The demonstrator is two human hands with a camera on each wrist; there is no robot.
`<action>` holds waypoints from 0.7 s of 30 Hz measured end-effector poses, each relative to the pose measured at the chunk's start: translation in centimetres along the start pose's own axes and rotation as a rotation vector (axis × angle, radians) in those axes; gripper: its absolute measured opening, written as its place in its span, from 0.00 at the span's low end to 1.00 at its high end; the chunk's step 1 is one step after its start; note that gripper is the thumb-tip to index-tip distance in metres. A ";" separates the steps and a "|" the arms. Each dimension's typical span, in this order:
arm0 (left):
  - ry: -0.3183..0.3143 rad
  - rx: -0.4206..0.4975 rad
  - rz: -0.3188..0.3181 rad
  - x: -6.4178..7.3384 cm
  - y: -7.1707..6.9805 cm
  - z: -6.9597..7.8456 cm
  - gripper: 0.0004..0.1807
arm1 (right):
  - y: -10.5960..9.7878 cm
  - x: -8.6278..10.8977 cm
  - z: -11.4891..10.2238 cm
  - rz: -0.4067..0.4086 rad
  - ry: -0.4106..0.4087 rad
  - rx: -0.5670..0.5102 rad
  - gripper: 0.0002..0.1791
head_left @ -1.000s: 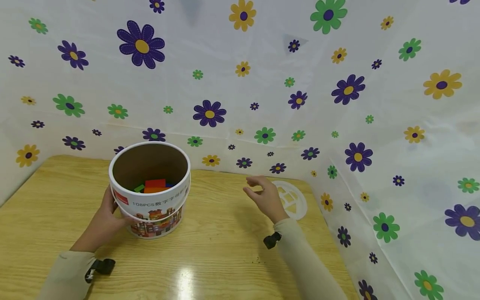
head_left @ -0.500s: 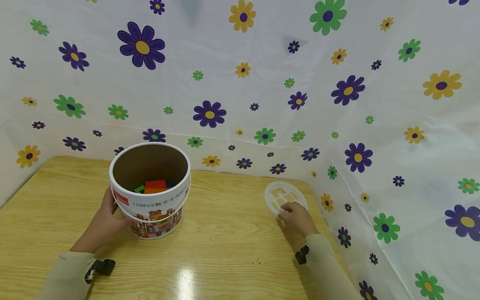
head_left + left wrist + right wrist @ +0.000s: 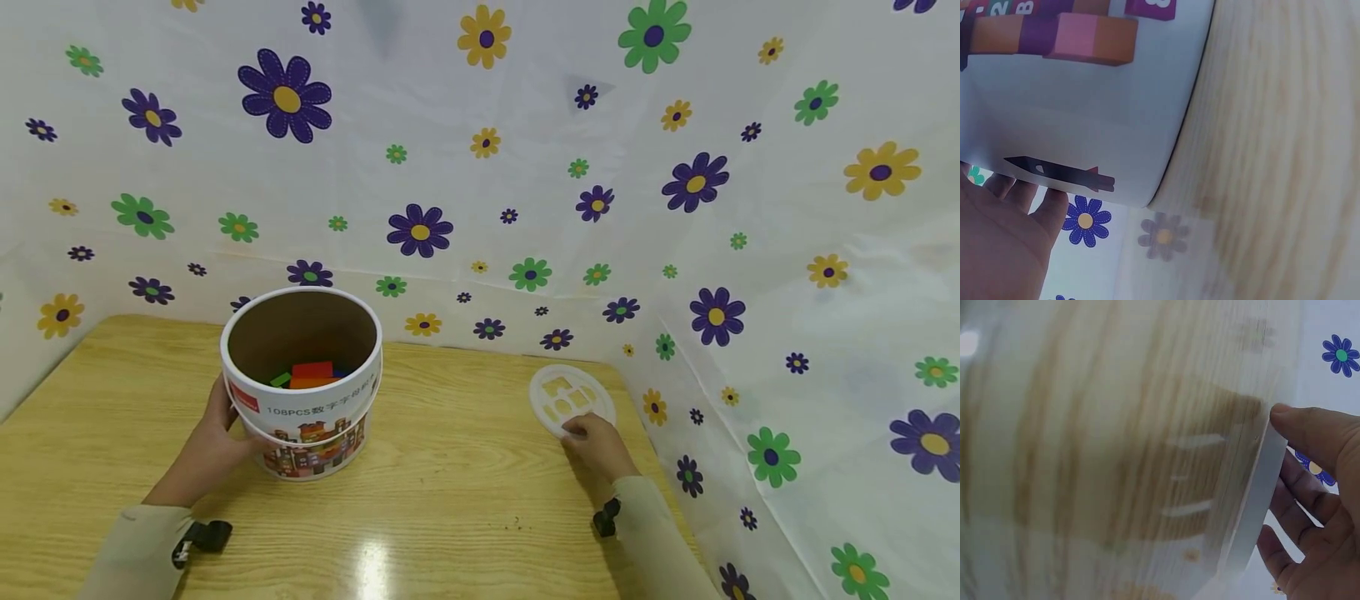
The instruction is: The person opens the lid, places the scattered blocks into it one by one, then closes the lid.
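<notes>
A white bucket [image 3: 322, 450] stands upright on the left of the table, with printed building blocks on its wall and a thin handle hanging across the front. Inside lie red, orange, green and blue blocks [image 3: 312, 370]. My left hand [image 3: 210, 454] holds the bucket's left side, fingers and thumb spread round the wall; the left wrist view shows the fingers [image 3: 1052, 209] against it. At the right lies a white round lid [image 3: 542, 385] with shaped cut-outs. My right hand [image 3: 600, 446] pinches its near edge, the thumb on the rim [image 3: 1260, 500] and other fingers at its outer side.
The pale wood-grain table [image 3: 435, 517] reaches back to a white flowered cloth [image 3: 450, 183], which also rises along the right side. Small dark specks [image 3: 516, 523] mark the table between the hands. Each wrist wears a black camera strap.
My right hand has come from above the table, left of the lid, to the lid's near edge and now pinches it. The left hand and bucket stay in place.
</notes>
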State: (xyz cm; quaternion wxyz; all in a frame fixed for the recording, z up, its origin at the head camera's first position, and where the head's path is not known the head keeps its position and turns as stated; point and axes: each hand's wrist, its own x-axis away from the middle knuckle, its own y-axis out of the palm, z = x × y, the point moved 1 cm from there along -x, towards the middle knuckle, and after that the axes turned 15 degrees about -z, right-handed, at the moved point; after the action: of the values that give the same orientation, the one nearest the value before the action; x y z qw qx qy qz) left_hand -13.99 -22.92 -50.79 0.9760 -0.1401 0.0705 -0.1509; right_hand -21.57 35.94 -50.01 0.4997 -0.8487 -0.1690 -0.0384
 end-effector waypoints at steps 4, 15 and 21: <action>-0.008 -0.006 0.000 0.0 0.0 0.0 0.67 | -0.1 -0.2 -0.3 0.033 -0.049 0.033 0.10; -0.023 -0.027 0.008 -0.1 -0.1 0.0 0.68 | -0.9 -0.4 -3.0 0.081 -0.225 -0.012 0.10; 0.007 -0.016 0.013 0.0 0.0 0.2 0.67 | -0.7 -0.7 -4.8 0.093 -0.288 -0.021 0.11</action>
State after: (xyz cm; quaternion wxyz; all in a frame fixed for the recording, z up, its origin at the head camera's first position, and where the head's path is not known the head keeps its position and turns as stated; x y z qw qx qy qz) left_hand -13.96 -22.89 -50.64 0.9756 -0.1468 0.0761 -0.1447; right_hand -21.96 31.96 -47.16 0.4626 -0.8575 -0.1991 0.1050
